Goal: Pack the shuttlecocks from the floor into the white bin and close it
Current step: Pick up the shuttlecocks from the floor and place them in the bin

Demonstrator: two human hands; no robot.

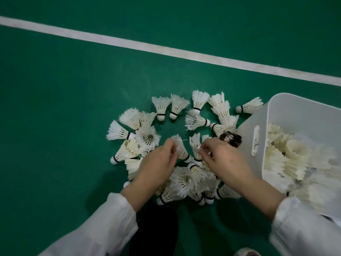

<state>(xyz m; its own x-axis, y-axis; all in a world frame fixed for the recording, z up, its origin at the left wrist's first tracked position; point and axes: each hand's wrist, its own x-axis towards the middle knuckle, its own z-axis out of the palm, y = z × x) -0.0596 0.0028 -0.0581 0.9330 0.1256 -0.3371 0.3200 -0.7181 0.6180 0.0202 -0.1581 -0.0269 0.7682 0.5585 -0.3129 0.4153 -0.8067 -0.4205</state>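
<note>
Several white feather shuttlecocks (162,106) lie in a loose ring on the green floor. My left hand (156,165) pinches the feathers of one shuttlecock (181,146) in the middle of the pile. Beside it, my right hand (223,159) pinches another shuttlecock (195,145) by its skirt. The white bin (299,115) stands at the right with no lid on it, a slot handle in its near wall, and holds several shuttlecocks (287,156). A dark-feathered shuttlecock (231,139) lies against the bin's left wall.
A white court line (166,49) crosses the floor diagonally behind the pile. My dark trouser leg (156,230) shows at the bottom centre and a pale shoe tip (247,253) at the bottom right. No lid is in view.
</note>
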